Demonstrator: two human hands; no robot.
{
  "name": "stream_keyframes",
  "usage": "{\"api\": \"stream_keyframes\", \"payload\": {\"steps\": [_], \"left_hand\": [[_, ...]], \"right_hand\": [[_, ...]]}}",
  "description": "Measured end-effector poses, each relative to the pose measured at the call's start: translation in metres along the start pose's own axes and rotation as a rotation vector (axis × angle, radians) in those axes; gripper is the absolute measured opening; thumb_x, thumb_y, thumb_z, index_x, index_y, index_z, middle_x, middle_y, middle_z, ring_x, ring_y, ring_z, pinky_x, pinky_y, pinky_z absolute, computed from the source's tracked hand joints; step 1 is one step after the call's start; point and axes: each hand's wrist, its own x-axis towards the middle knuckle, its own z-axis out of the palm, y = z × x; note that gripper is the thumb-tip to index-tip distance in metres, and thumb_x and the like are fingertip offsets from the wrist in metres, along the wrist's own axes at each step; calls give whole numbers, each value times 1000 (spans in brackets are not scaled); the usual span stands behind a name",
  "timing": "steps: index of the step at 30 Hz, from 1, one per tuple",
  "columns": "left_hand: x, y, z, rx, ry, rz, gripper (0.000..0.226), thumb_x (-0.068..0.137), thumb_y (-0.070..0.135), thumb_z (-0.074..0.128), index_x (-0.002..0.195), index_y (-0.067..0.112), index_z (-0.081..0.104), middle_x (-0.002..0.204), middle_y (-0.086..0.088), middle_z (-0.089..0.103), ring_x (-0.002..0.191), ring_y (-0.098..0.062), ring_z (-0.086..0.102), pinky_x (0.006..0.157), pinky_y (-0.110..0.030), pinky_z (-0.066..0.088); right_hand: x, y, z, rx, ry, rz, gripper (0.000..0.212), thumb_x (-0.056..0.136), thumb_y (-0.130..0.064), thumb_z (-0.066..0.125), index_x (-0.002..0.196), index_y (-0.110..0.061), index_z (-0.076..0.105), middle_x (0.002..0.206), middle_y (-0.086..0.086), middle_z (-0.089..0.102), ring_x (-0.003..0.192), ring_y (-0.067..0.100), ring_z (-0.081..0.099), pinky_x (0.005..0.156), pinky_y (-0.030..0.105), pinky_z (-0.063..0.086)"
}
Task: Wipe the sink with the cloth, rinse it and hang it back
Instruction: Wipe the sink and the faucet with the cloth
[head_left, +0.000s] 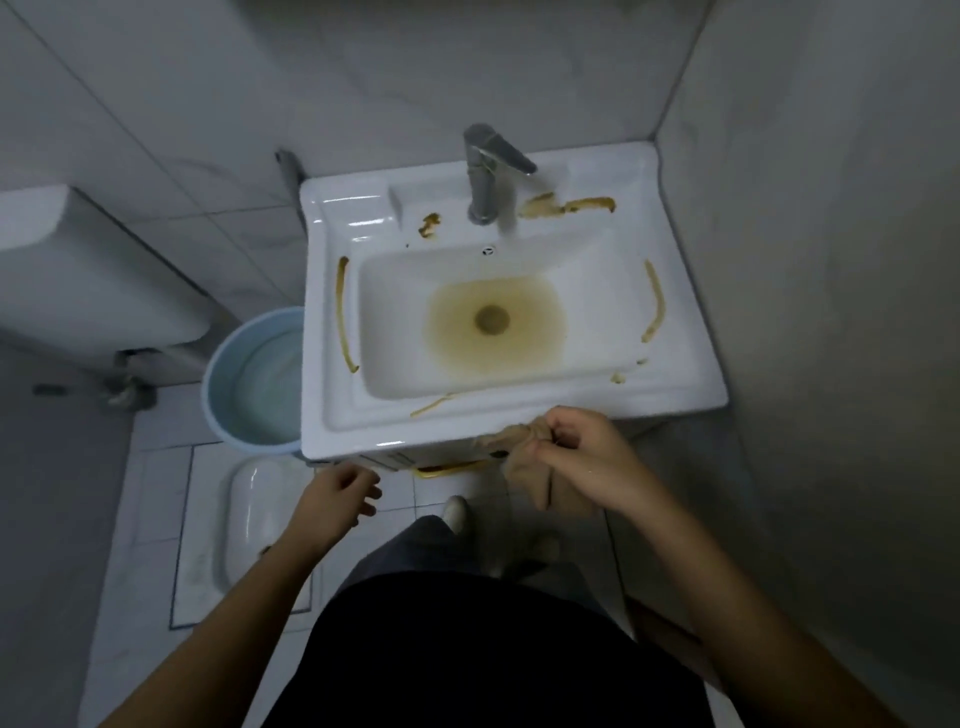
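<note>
My right hand pinches the crumpled beige cloth; left hand loosely curled, empty. Glossy rectangular sink holds a brownish puddle.

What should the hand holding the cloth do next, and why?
Probably lift the cloth onto the front rim of the sink and start on the nearest brown streak. The right hand grips the cloth right at that edge, the left hand holds nothing, and the stain round the drain looks unwiped.

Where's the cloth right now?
In the head view, the cloth is bunched in the right hand, right of centre, at the front edge of the sink.
</note>
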Motion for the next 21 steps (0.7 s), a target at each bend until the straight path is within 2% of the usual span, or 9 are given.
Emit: {"api": "stream_keyframes", "payload": {"steps": [3,7,9,12,14,16,18,21], "left_hand": [[4,14,-1,-79,43,18,22,101,24,53,97,11,71,93,-6,76,82,-25,72,65,-31,51],[22,43,-12,-163,60,70,23,100,22,52,94,10,71,93,-6,77,84,-28,73,69,-35,53],[36,61,-17,-205,56,100,23,100,20,52,95,7,71,94,-8,76,84,-30,72,71,-36,53],[64,93,-22,-229,30,149,23,100,21,53,98,8,71,96,-8,76,86,-30,72,72,-37,54],[78,115,-21,-237,-2,172,23,100,23,53,100,10,71,97,-6,77,88,-30,73,73,-36,53],[88,139,-18,-251,-43,198,22,100,23,54,99,10,72,97,-6,77,89,-30,73,74,-37,54],[93,166,-13,-261,-89,220,23,99,24,54,98,10,72,97,-5,78,90,-30,74,74,-36,55],[105,204,3,-266,-153,276,25,98,27,57,101,7,73,100,-7,77,92,-28,73,74,-35,55]], "right_hand": [[26,-26,-2,-40,-41,-78,8,85,-16,70,85,-9,66,87,10,72,89,27,69,86,43,53],[55,-54,-7,-62,1,-114,5,89,-14,69,89,-9,68,90,6,73,91,18,69,91,39,53],[68,-64,-12,-79,39,-122,4,89,-13,68,89,-9,67,89,7,72,88,18,69,88,39,54],[87,-73,-21,-148,123,-146,5,88,-11,67,86,-7,66,86,15,69,85,28,67,82,41,54],[97,-73,-31,-183,195,-138,4,88,-10,66,85,-7,65,83,17,67,82,30,65,75,37,53],[104,-76,-42,-210,246,-126,5,89,-10,65,86,-6,64,82,15,65,77,25,62,68,26,48],[111,-77,-51,-237,265,-107,7,90,-13,66,90,-6,65,85,12,66,81,20,63,68,20,48],[131,-75,-63,-238,234,-99,7,91,-16,67,89,-9,65,89,7,70,87,17,67,70,23,52]]}}
